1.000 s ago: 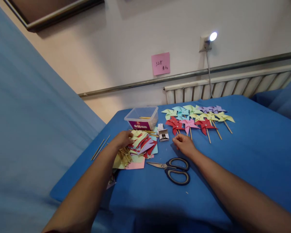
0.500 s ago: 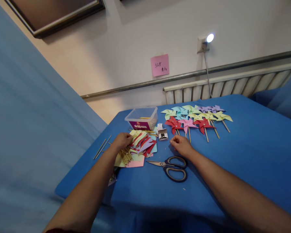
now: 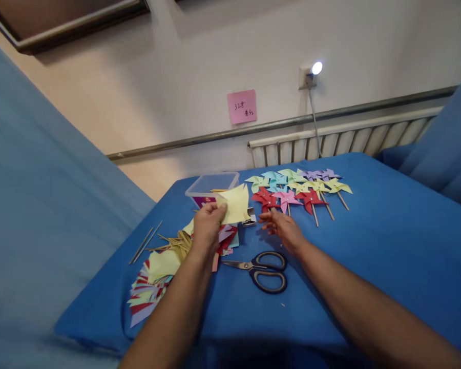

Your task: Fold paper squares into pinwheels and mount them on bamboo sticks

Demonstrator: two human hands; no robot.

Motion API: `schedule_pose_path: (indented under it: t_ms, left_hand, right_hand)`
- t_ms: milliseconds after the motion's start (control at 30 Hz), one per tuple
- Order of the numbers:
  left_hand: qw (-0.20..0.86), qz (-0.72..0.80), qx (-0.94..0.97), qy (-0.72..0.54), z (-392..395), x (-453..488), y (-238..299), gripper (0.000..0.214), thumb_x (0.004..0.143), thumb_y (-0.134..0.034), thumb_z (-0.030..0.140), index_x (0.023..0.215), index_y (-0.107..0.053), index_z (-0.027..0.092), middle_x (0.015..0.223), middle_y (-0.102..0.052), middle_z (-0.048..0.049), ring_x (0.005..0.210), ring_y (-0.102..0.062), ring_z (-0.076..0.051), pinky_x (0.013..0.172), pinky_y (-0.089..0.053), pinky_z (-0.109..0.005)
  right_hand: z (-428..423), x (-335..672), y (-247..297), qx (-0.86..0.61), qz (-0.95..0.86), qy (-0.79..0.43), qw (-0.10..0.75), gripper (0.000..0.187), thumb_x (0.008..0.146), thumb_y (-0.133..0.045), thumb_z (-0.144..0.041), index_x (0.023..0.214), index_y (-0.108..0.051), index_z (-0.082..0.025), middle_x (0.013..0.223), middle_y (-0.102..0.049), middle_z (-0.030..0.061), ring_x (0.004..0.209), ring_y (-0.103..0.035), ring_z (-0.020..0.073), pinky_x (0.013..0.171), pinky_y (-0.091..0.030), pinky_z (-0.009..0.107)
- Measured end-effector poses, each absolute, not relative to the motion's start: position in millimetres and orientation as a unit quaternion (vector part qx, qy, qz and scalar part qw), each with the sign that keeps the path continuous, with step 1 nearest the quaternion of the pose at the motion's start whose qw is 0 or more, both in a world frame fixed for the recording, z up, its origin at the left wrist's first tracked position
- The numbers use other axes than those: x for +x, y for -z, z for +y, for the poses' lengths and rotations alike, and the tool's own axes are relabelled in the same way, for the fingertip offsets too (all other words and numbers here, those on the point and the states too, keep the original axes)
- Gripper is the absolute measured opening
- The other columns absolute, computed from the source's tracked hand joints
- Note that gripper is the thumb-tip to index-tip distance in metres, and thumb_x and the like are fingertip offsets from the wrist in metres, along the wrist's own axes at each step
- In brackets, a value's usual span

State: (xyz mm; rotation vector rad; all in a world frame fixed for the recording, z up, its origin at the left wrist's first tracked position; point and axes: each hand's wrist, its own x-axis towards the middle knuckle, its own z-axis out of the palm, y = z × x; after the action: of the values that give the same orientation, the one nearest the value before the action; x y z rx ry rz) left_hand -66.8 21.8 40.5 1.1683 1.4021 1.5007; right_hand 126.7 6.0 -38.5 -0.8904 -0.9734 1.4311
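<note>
Yellow paper (image 3: 237,201) hangs beyond the scissors (image 3: 254,266) and slightly left of them, one edge pinched between the left hand's (image 3: 208,225) thumb and fingers. A light pinch near the edge should serve best (a hard squeeze could crease the sheet). Beyond the scissors' handles, the right hand (image 3: 286,230) has loosely parted fingers, with nothing visible in them, so it seems well placed to steady the opposite edge while staying clear of the scissors.

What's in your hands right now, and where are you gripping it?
The left hand holds a pale yellow paper by its left edge, thumb on top. The right hand holds nothing visible.
</note>
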Motion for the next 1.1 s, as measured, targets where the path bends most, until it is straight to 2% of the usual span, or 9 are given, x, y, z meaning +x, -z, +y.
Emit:
schedule_pose_path:
  t_ms: [100,167,267,367,500,667,833,1100]
  left_hand:
    - [0.452,0.529,0.447,-0.562,21,-35,-21,0.037,0.056,-0.080,0.040,0.078,-0.066,0.013,0.067,-0.068,-0.0021,0.056,-0.059,-0.014,0.057,-0.046,-0.026]
    - [0.460,0.531,0.457,-0.545,23,-23,-13,0.036,0.056,-0.081,0.039,0.076,-0.066,0.013,0.064,-0.067,-0.0009,0.053,-0.058,-0.013,0.054,-0.045,-0.024]
    - [0.471,0.526,0.453,-0.544,25,-16,-6,0.033,0.056,-0.082,0.037,0.071,-0.065,0.013,0.057,-0.064,0.0017,0.048,-0.054,-0.011,0.050,-0.042,-0.022]
    - [0.525,0.496,0.412,-0.556,25,-17,0,0.035,0.055,-0.083,0.037,0.072,-0.063,0.014,0.059,-0.065,0.0014,0.050,-0.056,-0.011,0.053,-0.045,-0.023]
    - [0.616,0.425,0.368,-0.551,21,-19,10,0.035,0.061,-0.083,0.035,0.082,-0.066,0.013,0.075,-0.070,-0.0029,0.065,-0.063,-0.013,0.064,-0.050,-0.025]
    - [0.650,0.407,0.351,-0.538,12,-11,17,0.042,0.065,-0.082,0.028,0.102,-0.068,0.014,0.096,-0.072,-0.0080,0.076,-0.065,-0.014,0.064,-0.050,-0.023]
    - [0.658,0.377,0.313,-0.572,8,-5,17,0.034,0.068,-0.080,0.028,0.096,-0.069,0.013,0.099,-0.073,-0.0101,0.081,-0.068,-0.019,0.070,-0.052,-0.028]
    - [0.649,0.352,0.297,-0.605,11,-8,17,0.030,0.064,-0.082,0.024,0.089,-0.068,0.013,0.093,-0.074,-0.0082,0.084,-0.069,-0.019,0.079,-0.053,-0.030]
  right_hand:
    - [7,132,36,-0.328,-0.374,-0.638,0.587,0.058,0.074,-0.057,-0.072,0.092,-0.072,-0.019,0.093,-0.072,0.0094,0.076,-0.064,0.0195,0.059,-0.045,0.027]
    - [11,134,38,-0.330,-0.370,-0.633,0.595,0.054,0.072,-0.062,-0.069,0.090,-0.071,-0.019,0.085,-0.072,0.0070,0.070,-0.062,0.0187,0.058,-0.044,0.028]
    - [16,133,43,-0.369,-0.373,-0.598,0.606,0.041,0.064,-0.077,-0.056,0.078,-0.069,-0.018,0.067,-0.067,0.0006,0.056,-0.054,0.0141,0.054,-0.038,0.026]
    - [19,129,48,-0.392,-0.361,-0.576,0.620,0.036,0.059,-0.082,-0.048,0.065,-0.063,-0.018,0.056,-0.061,-0.0031,0.049,-0.047,0.0106,0.051,-0.033,0.025]
    - [21,125,53,-0.394,-0.315,-0.577,0.642,0.037,0.059,-0.082,-0.046,0.062,-0.058,-0.018,0.054,-0.057,-0.0046,0.048,-0.045,0.0097,0.050,-0.032,0.024]
    - [20,123,56,-0.417,-0.288,-0.565,0.651,0.041,0.061,-0.081,-0.049,0.060,-0.053,-0.019,0.052,-0.052,-0.0059,0.047,-0.040,0.0092,0.049,-0.031,0.024]
    - [9,117,53,-0.426,-0.348,-0.554,0.625,0.042,0.070,-0.074,-0.050,0.056,-0.050,-0.019,0.049,-0.045,-0.0068,0.048,-0.037,0.0087,0.050,-0.028,0.024]
    - [1,113,46,-0.461,-0.464,-0.489,0.577,0.036,0.074,-0.068,-0.052,0.062,-0.059,-0.019,0.051,-0.052,-0.0047,0.051,-0.044,0.0114,0.053,-0.033,0.026]
